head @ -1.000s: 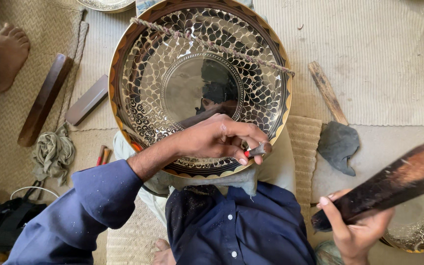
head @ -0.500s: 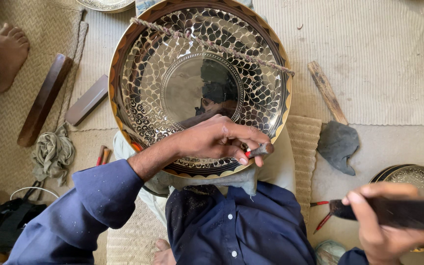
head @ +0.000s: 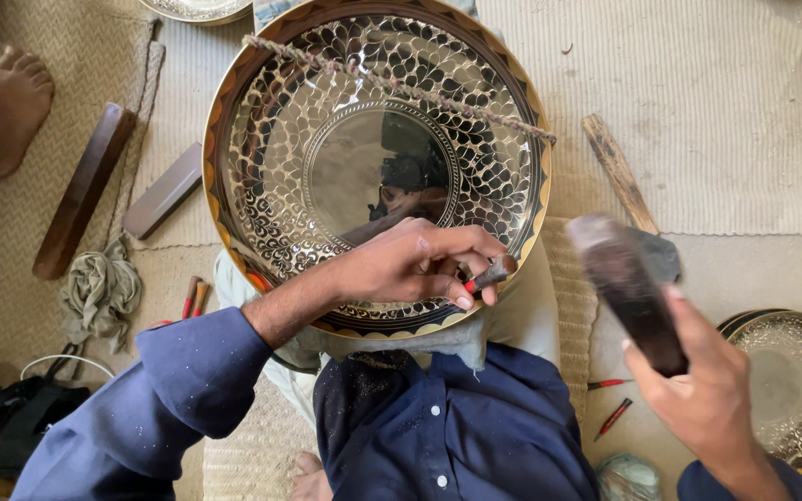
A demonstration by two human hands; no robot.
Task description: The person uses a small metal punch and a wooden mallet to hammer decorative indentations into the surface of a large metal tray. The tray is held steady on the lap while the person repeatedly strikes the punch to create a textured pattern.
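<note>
Engraving covers nearly the whole plate (head: 308,121), scale pattern around a plain mirror-like centre, so by the look of it only touches at the near rim are left, where the left hand (head: 410,264) pinches a small chisel (head: 491,273) against the metal. Propped on the person's lap, the plate leans away with a rope (head: 401,85) across its top. The right hand (head: 698,390), fist closed around a dark mallet (head: 626,289), has open mat around it, a second plate (head: 791,380) just beside it.

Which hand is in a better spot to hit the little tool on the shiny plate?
Probably the right hand: it holds the dark wooden mallet raised beside the small chisel, which the left hand pins against the engraved plate.
</note>
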